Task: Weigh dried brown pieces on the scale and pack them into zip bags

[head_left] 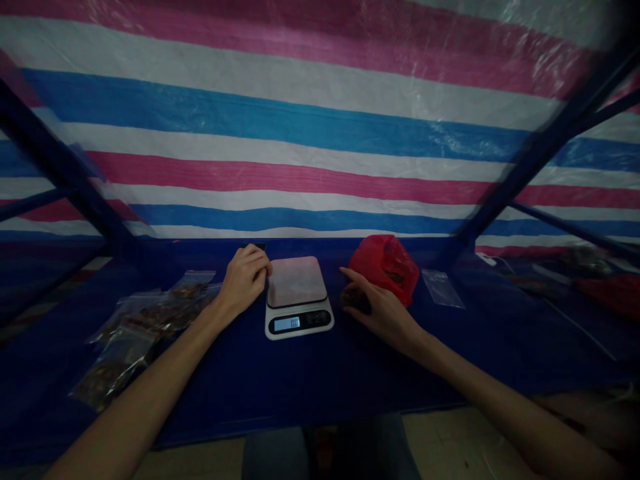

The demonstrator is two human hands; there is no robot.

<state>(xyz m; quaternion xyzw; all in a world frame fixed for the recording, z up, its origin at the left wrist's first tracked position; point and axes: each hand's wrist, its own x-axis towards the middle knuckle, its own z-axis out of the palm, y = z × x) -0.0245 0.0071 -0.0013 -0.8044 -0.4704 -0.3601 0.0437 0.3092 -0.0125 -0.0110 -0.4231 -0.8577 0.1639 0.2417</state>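
Dimly lit, a white, squarish digital scale (300, 300) reads 0.0, left hand (247, 275) bent at its left edge, right hand (383, 310) at a red plastic bag (373, 257) on its right, both grasps unclear; leaving its plate (297, 279) untouched should keep readings true

Pink, white and blue stripes on the sheet (300, 120), deep blue surface (295, 380), red bag (367, 260), and a white scale (297, 287), blue-lit display (287, 324)!
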